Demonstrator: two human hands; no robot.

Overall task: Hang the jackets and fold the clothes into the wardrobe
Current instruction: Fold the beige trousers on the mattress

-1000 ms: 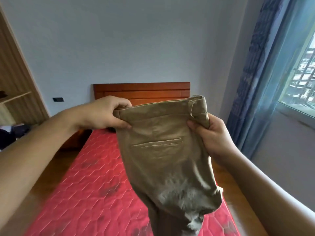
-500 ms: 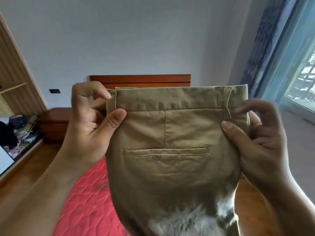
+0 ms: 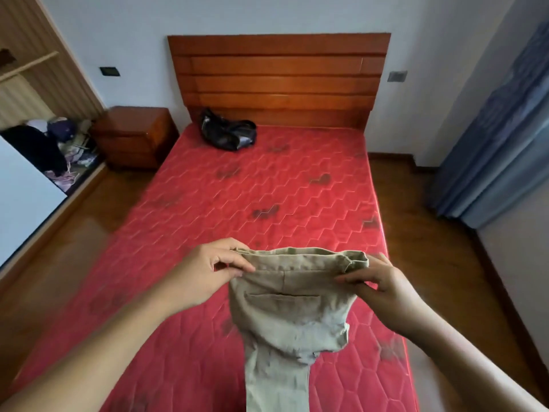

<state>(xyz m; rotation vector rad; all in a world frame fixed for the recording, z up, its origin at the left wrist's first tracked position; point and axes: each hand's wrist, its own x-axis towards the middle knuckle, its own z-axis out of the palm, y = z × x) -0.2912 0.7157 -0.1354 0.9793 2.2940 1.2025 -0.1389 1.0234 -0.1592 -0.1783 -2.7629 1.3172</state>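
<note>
1. The khaki trousers [image 3: 292,304] have dropped from face height to the lower centre of the frame, over the red mattress [image 3: 267,188]. They are probably about to be laid flat for folding.
2. The left hand [image 3: 205,272] and right hand [image 3: 383,286] each pinch one end of the waistband.
3. Earlier the waistband filled the view; now a dark bundle [image 3: 228,133] shows at upper centre.
</note>
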